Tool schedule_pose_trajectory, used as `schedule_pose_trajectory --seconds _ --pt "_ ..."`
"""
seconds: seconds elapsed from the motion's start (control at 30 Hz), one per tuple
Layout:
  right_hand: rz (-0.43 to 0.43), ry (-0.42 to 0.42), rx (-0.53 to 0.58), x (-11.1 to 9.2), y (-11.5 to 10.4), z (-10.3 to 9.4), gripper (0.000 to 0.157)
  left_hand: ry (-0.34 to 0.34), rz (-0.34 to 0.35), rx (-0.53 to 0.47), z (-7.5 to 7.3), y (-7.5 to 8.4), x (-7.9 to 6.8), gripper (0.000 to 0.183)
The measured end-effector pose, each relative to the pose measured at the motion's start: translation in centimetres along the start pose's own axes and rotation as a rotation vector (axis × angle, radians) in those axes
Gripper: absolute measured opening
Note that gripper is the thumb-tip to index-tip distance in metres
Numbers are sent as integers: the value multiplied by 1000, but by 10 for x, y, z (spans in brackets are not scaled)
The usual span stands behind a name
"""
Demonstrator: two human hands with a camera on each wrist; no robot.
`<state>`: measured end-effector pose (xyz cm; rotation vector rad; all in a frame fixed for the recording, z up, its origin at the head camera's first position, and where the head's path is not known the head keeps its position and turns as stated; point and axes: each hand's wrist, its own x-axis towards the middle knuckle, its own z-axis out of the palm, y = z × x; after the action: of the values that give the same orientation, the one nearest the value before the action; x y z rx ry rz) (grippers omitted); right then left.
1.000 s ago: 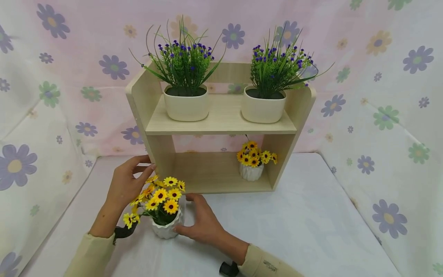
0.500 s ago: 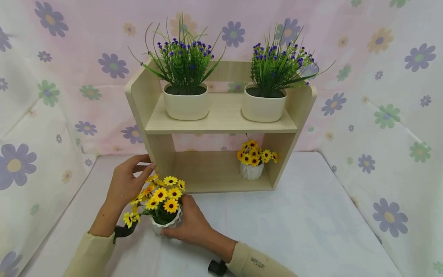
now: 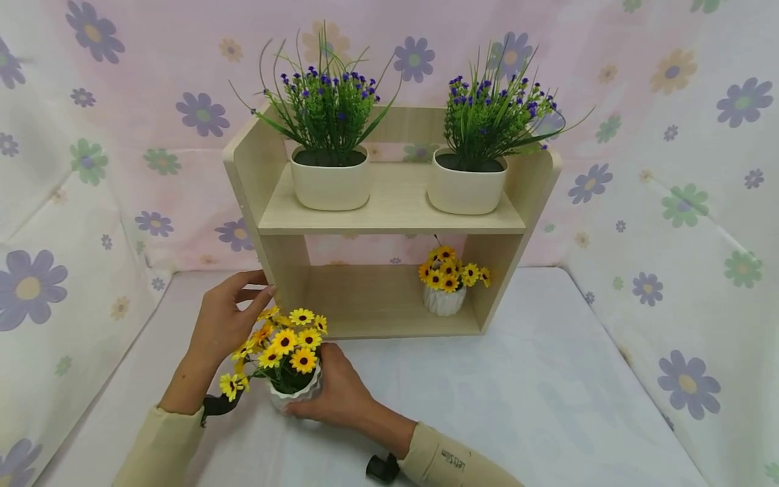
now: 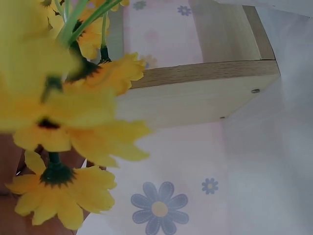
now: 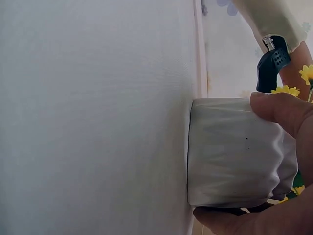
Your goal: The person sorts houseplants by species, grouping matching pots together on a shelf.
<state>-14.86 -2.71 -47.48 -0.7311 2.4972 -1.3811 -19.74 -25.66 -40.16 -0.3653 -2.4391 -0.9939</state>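
Note:
My right hand (image 3: 341,387) grips a white rippled pot (image 3: 295,396) of artificial yellow daisies (image 3: 285,343), thumb on the near side, fingers round the far side. In the right wrist view, the base of the pot (image 5: 234,154) is right at the white tabletop. My left hand (image 3: 222,318) is behind the daisies, its fingertips and thumb at the left side panel of a light wooden two-tier shelf (image 3: 389,230). Blurred yellow blooms (image 4: 61,196) hide most of that hand in the left wrist view.
On the upper tier stand two cream planters (image 3: 331,186) (image 3: 467,189) with purple flowers and grass. A similar white pot of yellow flowers (image 3: 444,301) sits at the lower tier's right. Flower-printed cloth (image 3: 675,122) hangs around the white tabletop (image 3: 517,406).
My right hand has moved left and closed round the white pot, which it stood beside a second ago. The left hand and the pot hold their places.

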Motion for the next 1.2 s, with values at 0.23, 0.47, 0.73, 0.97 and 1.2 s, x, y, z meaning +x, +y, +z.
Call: schedule_pose_trajectory --seconds 0.23,0.47,0.73,0.97,1.2 --pt "2 10 -17 -1 2 -3 99 -2 -14 12 0 -1 -1 39" --pt "-23 45 -14 2 5 -13 96 -3 -8 -11 0 -1 0 39" --pt "-19 99 2 7 9 -27 94 -5 -28 -9 0 0 0 38" --pt "-15 150 18 13 13 -48 92 -8 -49 -18 0 2 0 39" --pt "-26 195 46 21 20 -66 92 -1 -49 -30 0 3 2 36"
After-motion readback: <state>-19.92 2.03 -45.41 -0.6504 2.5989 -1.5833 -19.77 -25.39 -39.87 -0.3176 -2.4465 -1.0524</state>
